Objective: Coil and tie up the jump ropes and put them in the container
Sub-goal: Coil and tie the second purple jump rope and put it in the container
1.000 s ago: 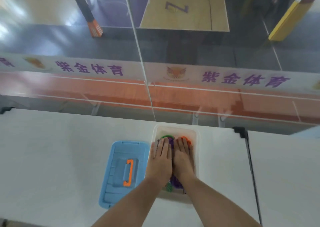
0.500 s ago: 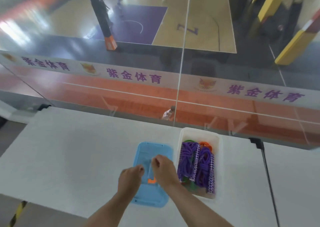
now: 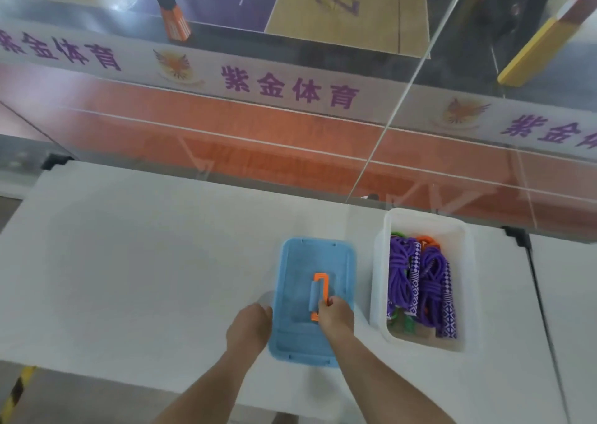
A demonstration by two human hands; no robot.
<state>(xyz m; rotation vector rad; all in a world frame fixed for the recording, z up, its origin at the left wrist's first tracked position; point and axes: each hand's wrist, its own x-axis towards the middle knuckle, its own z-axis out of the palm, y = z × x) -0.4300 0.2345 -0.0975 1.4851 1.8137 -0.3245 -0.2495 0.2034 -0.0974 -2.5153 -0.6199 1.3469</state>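
A clear plastic container stands on the white table and holds coiled purple jump ropes with patterned handles; bits of green and orange rope show under them. To its left lies the blue lid with an orange handle. My right hand is closed on the near end of that handle. My left hand rests at the lid's near left edge, fingers curled against it.
The white table stretches left and ends close to me. A glass wall rises right behind the table. A seam with a black clip separates a second table on the right.
Both hands left the ropes in the container and moved left to the lid. My right hand has taken hold of the orange handle; my left hand has come to the lid's edge.
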